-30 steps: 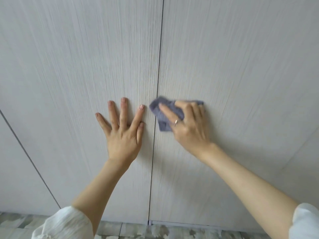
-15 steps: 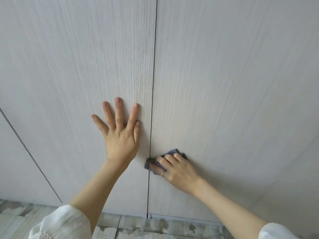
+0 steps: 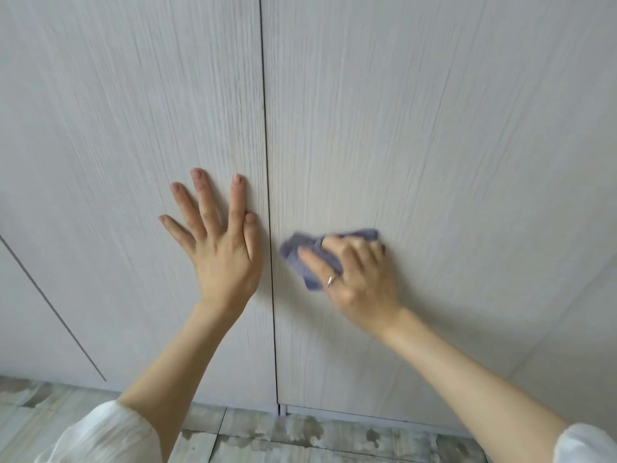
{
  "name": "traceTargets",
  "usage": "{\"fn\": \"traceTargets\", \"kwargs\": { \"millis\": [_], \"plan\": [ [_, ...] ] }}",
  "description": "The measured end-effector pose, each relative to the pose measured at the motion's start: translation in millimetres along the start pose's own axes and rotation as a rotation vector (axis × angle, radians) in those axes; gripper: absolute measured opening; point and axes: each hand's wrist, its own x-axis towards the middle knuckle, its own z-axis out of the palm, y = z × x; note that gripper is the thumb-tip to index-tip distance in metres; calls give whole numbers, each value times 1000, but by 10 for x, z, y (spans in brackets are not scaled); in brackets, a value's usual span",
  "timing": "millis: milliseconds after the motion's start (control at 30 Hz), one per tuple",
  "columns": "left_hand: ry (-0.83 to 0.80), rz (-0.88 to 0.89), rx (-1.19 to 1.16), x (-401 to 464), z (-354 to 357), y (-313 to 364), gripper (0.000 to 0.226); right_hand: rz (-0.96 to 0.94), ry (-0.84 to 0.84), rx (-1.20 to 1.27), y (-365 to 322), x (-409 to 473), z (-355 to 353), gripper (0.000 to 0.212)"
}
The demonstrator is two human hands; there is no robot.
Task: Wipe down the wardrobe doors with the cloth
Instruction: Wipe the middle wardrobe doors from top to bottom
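Right hand [image 3: 359, 282] presses the purple cloth [image 3: 302, 255] against the right wardrobe door [image 3: 434, 145], fingers [image 3: 312, 260] curled over it; left hand [image 3: 222, 252] flat, fingers spread, on the left door [image 3: 133, 128].

Left hand [image 3: 222, 259] lies flat, fingers spread and straight. Right hand [image 3: 359, 279] is blurred; its fingers seem bent, pressing down.

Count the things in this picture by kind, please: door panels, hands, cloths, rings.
Door panels: 3, namely left panel, middle panel, right panel
Hands: 2, namely left hand, right hand
Cloths: 1, purple cloth
Rings: 1, ring
Total: 7
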Motion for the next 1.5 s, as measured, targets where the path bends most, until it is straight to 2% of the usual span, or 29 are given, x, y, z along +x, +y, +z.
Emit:
{"fn": "traceTargets", "kwargs": {
  "millis": [100,167,300,400,467,533,667,733,833,933,1000,1067,1200,1267,1333,1400,1500],
  "plan": [
    [-2,-3,10,-145,59,-40,53,-313,-240,-19,-108,-523,20,46],
    [-9,-5,10,-178,74,-47,53,-357,-266,-37,-36,-564,-32,46],
    [-21,-25,5,-199,68,-41,54,-83,-37,-9,291,-95,-224,30],
    [-35,-47,4,-206,60,-17,54,151,140,-10,531,247,-336,36],
    [-43,-70,2,-217,49,4,54,219,175,-17,515,194,-336,38],
    [-52,-96,-7,-229,46,39,55,161,111,-42,409,-177,-276,35],
    [-84,-156,-40,-269,58,113,55,-197,-231,-89,266,-1156,-314,34],
    [-90,-178,-39,-288,64,124,55,-231,-281,-92,353,-1200,-413,35],
    [-98,-191,-46,-304,65,152,54,-115,-162,-86,612,-808,-571,28],
    [-82,-235,-73,-330,80,215,54,165,68,-100,897,-334,-728,39],
    [-72,-262,-91,-348,100,251,54,287,136,-83,885,-331,-746,39],
    [-74,-266,-94,-354,110,256,54,271,72,-88,721,-663,-674,38],
    [-80,-255,-92,-359,102,238,54,-150,-358,-145,520,-1542,-671,37],
    [-78,-253,-90,-365,108,230,54,-196,-410,-175,610,-1567,-772,39],
    [-76,-253,-93,-374,112,230,54,-74,-350,-148,756,-1361,-851,34],
    [-74,-250,-96,-381,112,229,54,133,-209,-135,925,-1007,-939,25],
    [-69,-237,-95,-390,114,225,54,368,56,-152,1180,-480,-1058,34]
  ]
}}
